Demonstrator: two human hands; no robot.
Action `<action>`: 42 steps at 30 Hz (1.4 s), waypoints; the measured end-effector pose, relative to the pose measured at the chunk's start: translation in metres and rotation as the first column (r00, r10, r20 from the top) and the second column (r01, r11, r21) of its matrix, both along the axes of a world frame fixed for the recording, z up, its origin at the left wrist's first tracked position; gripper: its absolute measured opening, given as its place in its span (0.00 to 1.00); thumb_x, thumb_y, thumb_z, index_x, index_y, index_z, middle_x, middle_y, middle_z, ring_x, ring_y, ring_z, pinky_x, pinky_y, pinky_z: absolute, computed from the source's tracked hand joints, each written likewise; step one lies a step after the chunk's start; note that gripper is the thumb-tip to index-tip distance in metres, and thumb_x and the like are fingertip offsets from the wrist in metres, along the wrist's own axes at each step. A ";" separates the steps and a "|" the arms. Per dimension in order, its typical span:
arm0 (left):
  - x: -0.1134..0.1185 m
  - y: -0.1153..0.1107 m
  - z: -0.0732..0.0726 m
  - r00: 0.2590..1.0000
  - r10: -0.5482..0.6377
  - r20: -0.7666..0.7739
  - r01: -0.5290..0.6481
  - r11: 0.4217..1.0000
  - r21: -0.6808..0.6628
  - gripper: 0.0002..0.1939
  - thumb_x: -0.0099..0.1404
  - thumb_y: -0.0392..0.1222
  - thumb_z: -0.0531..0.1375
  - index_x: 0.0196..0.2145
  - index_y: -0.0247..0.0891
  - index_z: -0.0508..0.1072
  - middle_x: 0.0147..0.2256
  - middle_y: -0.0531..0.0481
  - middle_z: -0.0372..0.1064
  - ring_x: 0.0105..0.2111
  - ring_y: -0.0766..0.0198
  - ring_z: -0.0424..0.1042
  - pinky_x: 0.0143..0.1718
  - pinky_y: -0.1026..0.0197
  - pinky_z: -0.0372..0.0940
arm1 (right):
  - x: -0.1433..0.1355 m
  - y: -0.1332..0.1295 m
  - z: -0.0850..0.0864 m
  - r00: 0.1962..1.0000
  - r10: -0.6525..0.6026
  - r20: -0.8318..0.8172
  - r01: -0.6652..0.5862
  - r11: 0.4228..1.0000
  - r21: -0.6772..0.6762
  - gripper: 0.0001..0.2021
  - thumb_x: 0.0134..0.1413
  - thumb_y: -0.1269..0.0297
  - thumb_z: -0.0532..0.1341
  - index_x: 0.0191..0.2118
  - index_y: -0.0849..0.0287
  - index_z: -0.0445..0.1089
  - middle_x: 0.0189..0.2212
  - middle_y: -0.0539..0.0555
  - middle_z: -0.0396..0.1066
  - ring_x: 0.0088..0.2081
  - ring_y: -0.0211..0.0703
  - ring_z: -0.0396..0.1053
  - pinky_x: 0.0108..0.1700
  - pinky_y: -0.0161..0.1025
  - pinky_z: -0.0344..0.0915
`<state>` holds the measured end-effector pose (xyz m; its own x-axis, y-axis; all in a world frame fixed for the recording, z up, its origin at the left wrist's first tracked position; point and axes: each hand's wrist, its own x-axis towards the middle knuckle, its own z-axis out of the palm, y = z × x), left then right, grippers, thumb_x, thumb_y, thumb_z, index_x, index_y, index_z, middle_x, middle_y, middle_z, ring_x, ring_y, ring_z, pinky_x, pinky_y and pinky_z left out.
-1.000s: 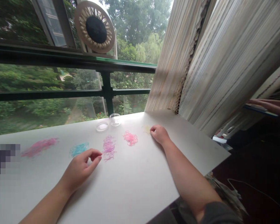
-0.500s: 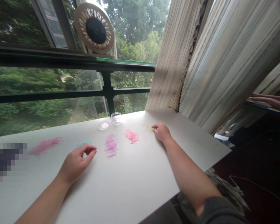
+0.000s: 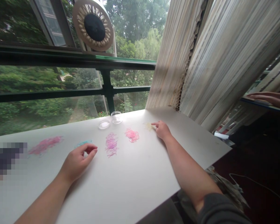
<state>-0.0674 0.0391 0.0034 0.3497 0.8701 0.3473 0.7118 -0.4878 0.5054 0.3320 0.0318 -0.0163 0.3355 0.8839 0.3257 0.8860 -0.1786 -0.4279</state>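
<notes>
My right hand is over the right part of the white table. Its index finger points out to the edge of a pale yellow pile of thin strands; the other fingers are curled in, and nothing shows in them. On the left, my left hand rests with thumb and index tips together in a loose ring, holding nothing visible. Just behind it lies a blue pile, partly hidden by the fingers. Between my hands are a purple pile and a coral-pink pile, apparently of small elastic bands.
A clear round container and a shallow clear dish or lid stand at the back edge. Farther left spreads a deep-pink pile. A fan sits above the railing. Curtains hang at the right; another person's hand shows beyond.
My right hand's index finger has straightened out from a pinch at the yellow pile. My left hand has stayed nearly in place. The view has shifted slightly.
</notes>
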 end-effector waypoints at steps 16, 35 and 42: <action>0.002 -0.001 0.001 1.000 0.004 -0.010 -0.005 1.000 -0.010 0.13 0.58 0.51 0.55 0.33 0.40 0.73 0.27 0.53 0.72 0.24 0.65 0.67 0.27 0.66 0.61 | -0.001 0.001 -0.008 0.993 -0.106 0.051 0.109 0.992 -0.062 0.23 0.50 0.78 0.54 0.49 0.48 0.71 0.53 0.55 0.63 0.55 0.54 0.56 0.56 0.51 0.52; -0.012 0.007 0.005 0.994 0.109 -0.002 -0.109 0.994 0.013 0.15 0.56 0.51 0.55 0.32 0.39 0.73 0.28 0.52 0.73 0.28 0.63 0.70 0.31 0.65 0.63 | -0.007 -0.004 0.006 0.999 -0.030 -0.043 0.038 0.978 0.205 0.10 0.52 0.66 0.53 0.34 0.63 0.70 0.38 0.60 0.70 0.41 0.48 0.66 0.44 0.40 0.61; -0.068 0.030 0.003 0.882 0.472 0.015 -0.472 0.881 0.030 0.14 0.56 0.45 0.53 0.35 0.37 0.74 0.34 0.48 0.74 0.32 0.60 0.71 0.35 0.62 0.65 | -0.050 -0.021 0.009 0.901 0.394 -0.183 -0.356 0.911 0.208 0.19 0.52 0.56 0.55 0.16 0.59 0.56 0.14 0.46 0.53 0.19 0.33 0.52 0.24 0.33 0.49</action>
